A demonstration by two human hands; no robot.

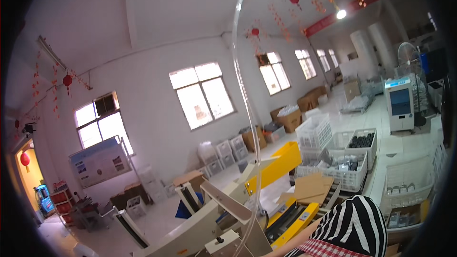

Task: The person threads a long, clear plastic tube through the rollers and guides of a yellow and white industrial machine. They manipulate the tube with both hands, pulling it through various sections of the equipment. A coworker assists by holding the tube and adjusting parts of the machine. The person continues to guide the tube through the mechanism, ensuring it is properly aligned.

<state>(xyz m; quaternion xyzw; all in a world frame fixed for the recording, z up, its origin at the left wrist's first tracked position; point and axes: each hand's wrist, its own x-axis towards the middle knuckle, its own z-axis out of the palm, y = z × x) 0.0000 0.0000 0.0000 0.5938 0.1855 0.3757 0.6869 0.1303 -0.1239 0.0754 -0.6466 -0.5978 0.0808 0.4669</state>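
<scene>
Neither of my hands shows in the picture. At the lower right edge is a black-and-white striped sleeve (354, 221), with red-and-white checked cloth (323, 249) below it. A strip of bare forearm (304, 239) runs down from the sleeve to the lower edge, and the hand at its end is out of the picture. Beside this arm stands a beige machine (190, 231) with a yellow raised arm (276, 166) and yellow side rails (302, 220). A clear, shiny strip or tube (245, 97) hangs in front of the view from top to bottom.
Flat brown cardboard pieces (312, 186) lie behind the machine. White plastic crates (350, 173) hold grey and black parts. More crates and cartons (290, 120) line the windowed wall. A white air cooler (400, 104) and a fan (408, 54) stand at right, a display board (100, 164) at left.
</scene>
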